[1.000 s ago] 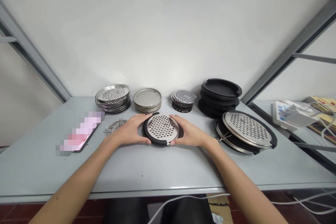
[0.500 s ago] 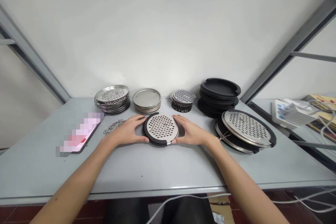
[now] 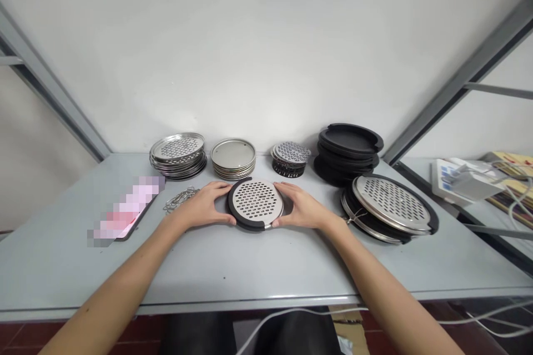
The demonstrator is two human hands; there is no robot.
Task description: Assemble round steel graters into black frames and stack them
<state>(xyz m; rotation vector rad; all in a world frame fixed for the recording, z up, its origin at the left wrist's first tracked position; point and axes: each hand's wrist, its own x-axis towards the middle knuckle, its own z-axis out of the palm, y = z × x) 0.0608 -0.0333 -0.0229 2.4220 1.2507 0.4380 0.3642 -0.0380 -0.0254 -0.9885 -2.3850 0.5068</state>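
Between my two hands lies a round grater (image 3: 257, 202), a perforated metal disc partly edged by a black rim, flat on the table. My left hand (image 3: 208, 205) curves around its left side, thumb at the front edge and fingers at the back. On the opposite side my right hand (image 3: 302, 206) grips the rim the same way. A small heap of wire clips (image 3: 180, 199) lies just left of my left hand. To the right of my right hand sits a pile of graters with black rims (image 3: 391, 204).
Along the wall stand a stack of perforated metal discs (image 3: 179, 156), a stack of plain metal discs (image 3: 233, 156), small patterned discs (image 3: 290, 158) and black round trays (image 3: 348, 147). A phone (image 3: 129, 211) lies left. A power strip (image 3: 449, 180) is beyond the right frame post.
The view has shifted very slightly. Both hands stay around the grater, with no other visible movement.
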